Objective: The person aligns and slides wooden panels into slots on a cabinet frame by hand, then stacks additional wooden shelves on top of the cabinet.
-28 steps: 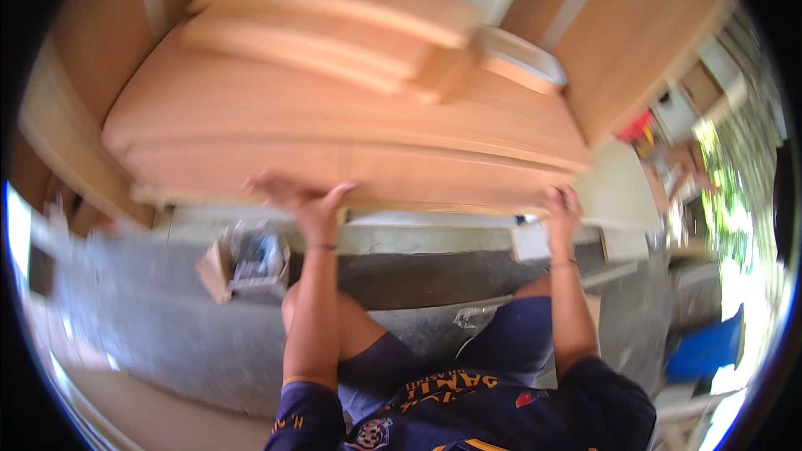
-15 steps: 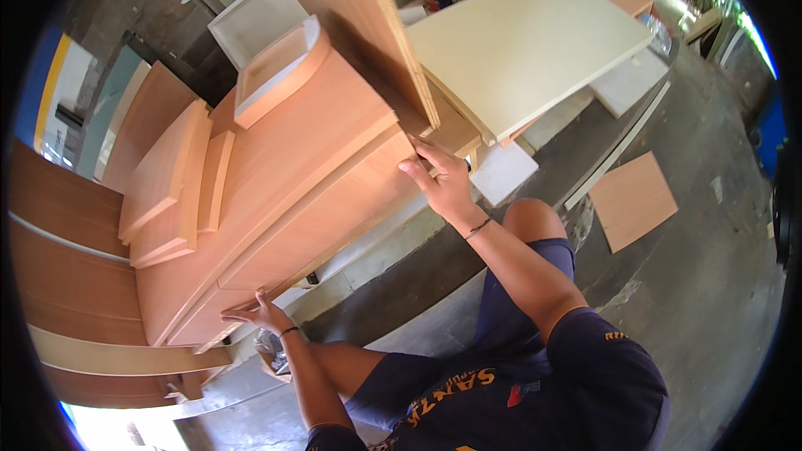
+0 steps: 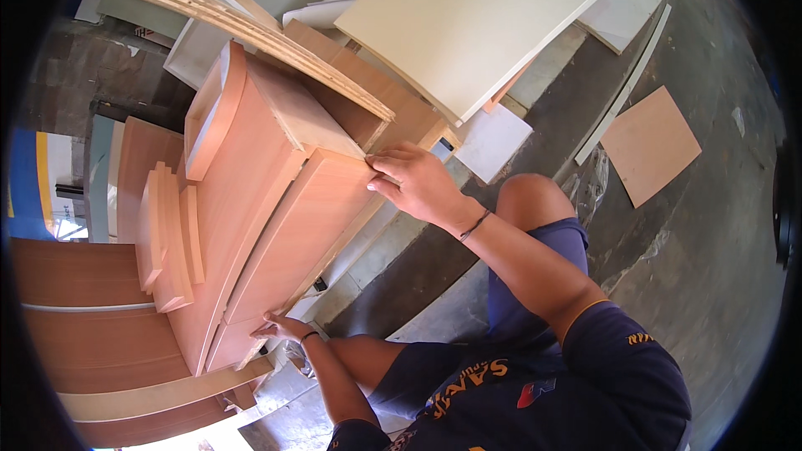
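A long wood-grain cabinet [image 3: 242, 192] with a gently curved front lies across the left half of the view. Its drawer front [image 3: 288, 230] has a dark gap along the top edge. At the far right end of this front, my right hand [image 3: 418, 186] grips the corner with curled fingers and thumb. My left hand [image 3: 286, 328] holds the front's nearer left end, thumb on the face; its other fingers are partly hidden below the edge. A seam separates a shorter front piece there.
Several small boards [image 3: 167, 238] and a curved-front drawer [image 3: 213, 117] rest on the cabinet. A plywood-edged panel [image 3: 251, 29] stands behind. Beyond lie a large cream board [image 3: 493, 17] and a white tile [image 3: 494, 144]. On the floor at right is a square wooden sheet [image 3: 652, 146].
The view has turned and come closer to the cabinet. Both hands stay at the two ends of the drawer front, and the dark gap above it shows more widely.
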